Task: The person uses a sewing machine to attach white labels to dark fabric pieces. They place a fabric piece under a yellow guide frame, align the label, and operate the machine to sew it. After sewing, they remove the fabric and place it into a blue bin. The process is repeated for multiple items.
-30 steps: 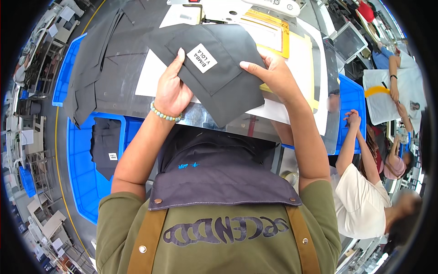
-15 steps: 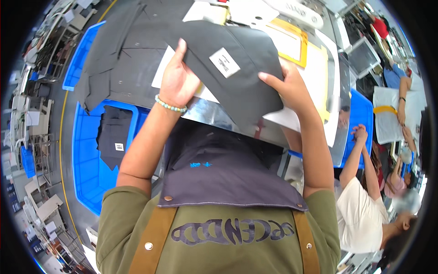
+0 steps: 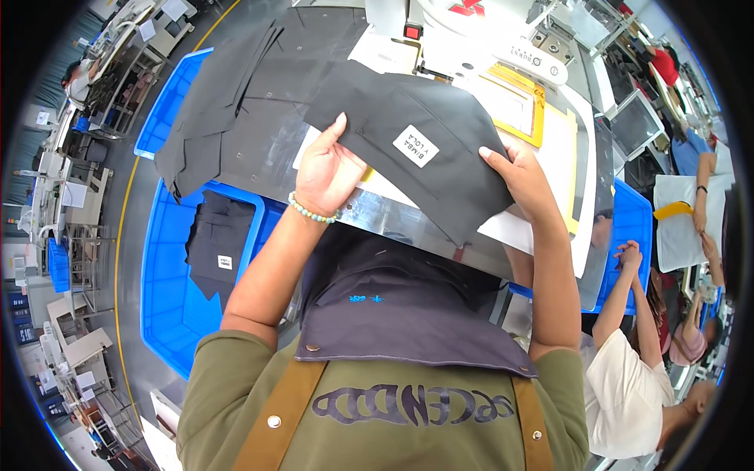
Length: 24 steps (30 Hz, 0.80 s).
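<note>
A flat, black fabric panel with angled edges (image 3: 452,184) is held up between the two hands, above the work table, tilted so that its lower corner points toward the person. A small white square label with dark print (image 3: 415,147) sits on its upper face, right of the middle.

The right hand (image 3: 528,179) is clamped on the panel's right edge, thumb lying on the upper face and fingers behind. The left hand (image 3: 323,174) is at the panel's left side, palm turned up and thumb over the face; its fingers are hidden behind the cloth, so how firmly it grips cannot be told. The hands are well apart, both forearms reaching forward from the lower edge, and a pale beaded bracelet (image 3: 312,209) circles the left wrist.

Beneath the panel are a shiny metal tabletop (image 3: 385,213) and a white sheet (image 3: 503,230). Beyond the right hand lies a yellow rectangular frame (image 3: 536,122). Dark layered fabric pieces (image 3: 216,102) cover the table's left part. Below them, a blue plastic bin (image 3: 167,314) holds black labelled pieces (image 3: 210,239). At right, a co-worker in a cream shirt (image 3: 624,392) has both hands together.
</note>
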### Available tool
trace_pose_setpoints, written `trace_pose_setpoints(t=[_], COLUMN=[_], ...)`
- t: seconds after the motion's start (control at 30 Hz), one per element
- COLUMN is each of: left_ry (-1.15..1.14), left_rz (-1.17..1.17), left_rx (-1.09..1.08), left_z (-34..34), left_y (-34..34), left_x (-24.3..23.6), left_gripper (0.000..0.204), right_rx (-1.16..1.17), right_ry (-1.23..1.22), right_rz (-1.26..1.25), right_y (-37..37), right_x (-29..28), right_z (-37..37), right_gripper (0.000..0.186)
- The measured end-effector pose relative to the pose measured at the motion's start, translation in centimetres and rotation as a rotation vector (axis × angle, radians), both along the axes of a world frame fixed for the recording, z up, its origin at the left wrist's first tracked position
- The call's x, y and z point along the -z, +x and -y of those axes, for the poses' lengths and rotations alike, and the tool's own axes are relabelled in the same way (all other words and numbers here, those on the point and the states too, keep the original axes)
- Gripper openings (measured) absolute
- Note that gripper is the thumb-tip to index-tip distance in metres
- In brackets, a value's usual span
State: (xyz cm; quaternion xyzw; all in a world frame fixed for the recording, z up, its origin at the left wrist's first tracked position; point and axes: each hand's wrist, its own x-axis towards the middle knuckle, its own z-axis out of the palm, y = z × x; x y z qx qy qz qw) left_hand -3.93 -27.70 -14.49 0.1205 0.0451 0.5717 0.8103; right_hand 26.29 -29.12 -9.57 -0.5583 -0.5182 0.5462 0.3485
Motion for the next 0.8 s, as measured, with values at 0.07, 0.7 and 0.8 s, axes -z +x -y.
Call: trace_pose_setpoints(t=[0.07,0.7,0.8], left_ry=[0.017,-0.096,0.074], left_rz=[0.039,-0.057,0.135], left_rx=[0.023,-0.147,0.054], left_z=[-0.4,0.5,0.7], left_y=[-0.2,0.0,-1.1], left_x=[0.7,-0.7,0.0], left_gripper=[0.036,0.04,0.039], right_rx=[0.0,0.034,0.022], right_ry=[0.069,0.128,0.164], right_rz=[0.016,-0.038,-0.05], right_y=[0.0,-0.3,0.4], right_x=[0.1,-0.2,1.1], right_z=[-0.5,-0.2,-0.7], right_gripper=[0.04,0.06,0.058])
